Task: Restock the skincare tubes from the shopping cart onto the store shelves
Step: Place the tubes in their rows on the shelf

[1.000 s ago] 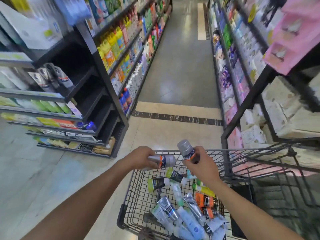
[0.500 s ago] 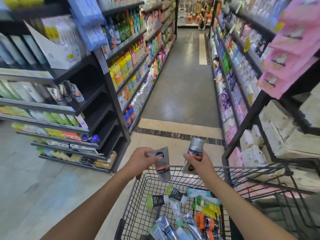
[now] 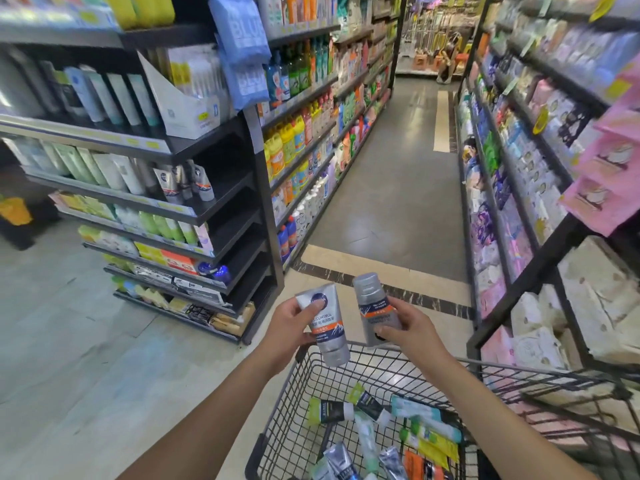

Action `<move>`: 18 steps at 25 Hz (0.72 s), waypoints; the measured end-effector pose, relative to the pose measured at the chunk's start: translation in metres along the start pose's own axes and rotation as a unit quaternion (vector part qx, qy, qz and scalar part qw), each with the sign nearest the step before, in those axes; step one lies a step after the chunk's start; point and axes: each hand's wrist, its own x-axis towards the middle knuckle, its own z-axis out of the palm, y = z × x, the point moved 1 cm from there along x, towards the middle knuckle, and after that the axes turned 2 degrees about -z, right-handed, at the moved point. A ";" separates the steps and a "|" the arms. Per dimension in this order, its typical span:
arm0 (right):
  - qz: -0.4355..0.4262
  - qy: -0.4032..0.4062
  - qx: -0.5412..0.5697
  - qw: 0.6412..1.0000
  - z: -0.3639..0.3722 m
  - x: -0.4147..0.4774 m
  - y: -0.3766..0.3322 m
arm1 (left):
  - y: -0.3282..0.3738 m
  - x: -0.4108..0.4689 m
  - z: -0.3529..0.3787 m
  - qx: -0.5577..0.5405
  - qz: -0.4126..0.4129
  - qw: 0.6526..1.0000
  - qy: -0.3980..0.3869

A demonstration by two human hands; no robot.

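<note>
My left hand (image 3: 289, 327) grips a silver tube (image 3: 329, 327) with an orange band, cap end down, above the front of the black wire shopping cart (image 3: 287, 403). Close beside it, my right hand (image 3: 408, 323) holds a second silver tube (image 3: 372, 306), cap end up. Several more tubes (image 3: 367, 431), green, silver and orange, lie in the cart's basket. On the left stands a dark end shelf (image 3: 214, 199) with rows of skincare tubes; a few matching silver tubes (image 3: 185, 183) stand on its second level, with bare shelf to their right.
An aisle runs ahead between a left rack of bottles (image 3: 304, 133) and a right rack of packaged goods (image 3: 519, 174). Pink packs (image 3: 609, 174) hang at the right. A person crouches at the aisle's far end (image 3: 446, 64).
Both hands rose out of the cart with a tube each. The left tube turned from lying sideways to cap end down. My view tilted up, showing more of the shelves.
</note>
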 end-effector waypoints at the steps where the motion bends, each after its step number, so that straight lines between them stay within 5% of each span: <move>1: -0.011 0.009 -0.017 1.000 0.005 0.002 -0.005 | 0.000 0.000 -0.009 -0.005 -0.001 1.000 0.017; 7: -0.055 0.000 -0.106 0.993 0.071 0.007 -0.039 | 0.000 -0.021 -0.091 -0.072 -0.003 0.992 0.105; 18: 0.073 -0.065 0.199 0.975 0.301 -0.032 -0.089 | 0.004 -0.118 -0.276 -0.134 0.037 0.981 0.136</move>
